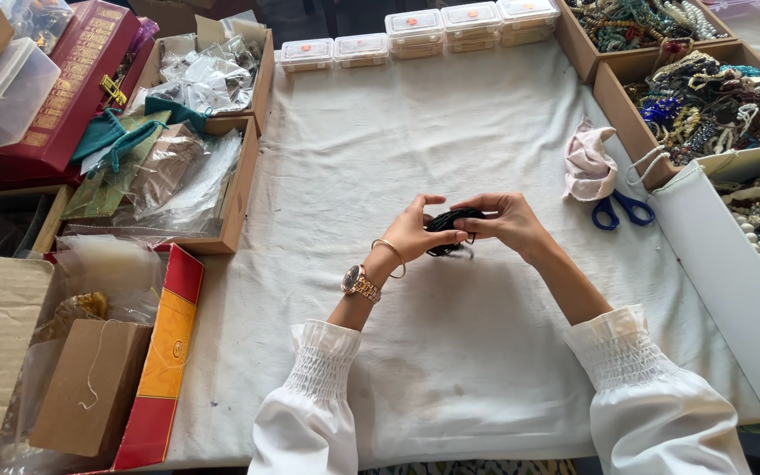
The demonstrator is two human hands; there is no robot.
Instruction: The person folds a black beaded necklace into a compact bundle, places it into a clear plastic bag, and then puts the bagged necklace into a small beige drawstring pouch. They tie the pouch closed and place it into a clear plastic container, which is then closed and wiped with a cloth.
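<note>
**Both hands working a dark bundle of beads over the cloth**

A small, dark bundle of beaded strands [452, 223], black and looped on itself, sits between the two hands just above the middle of the white cloth-covered worktop [450, 132]. It looks compact and tangled, with a short loop hanging from its lower edge; the single beads are too small to tell apart. The left hand [415, 230] pinches its near side between thumb and fingertips, and the right hand [507, 220] curls its fingers over the far side, so both are closed on it. I judge the step in hand to be gathering or sorting out the strands while they are held clear of the cloth. The next move seems to call for a steady pinch on one side and light, careful finger work on the other, since loose loops could slip or knot.

The left wrist carries a rose-gold wristwatch [359, 283] and a thin bangle [390, 257]. To the right lie blue-handled scissors [623, 211] beside a crumpled pale pink pouch [588, 163], near open cardboard boxes of mixed bead necklaces [705, 110]. Small clear plastic lidded boxes [415, 33] line the far edge.
</note>
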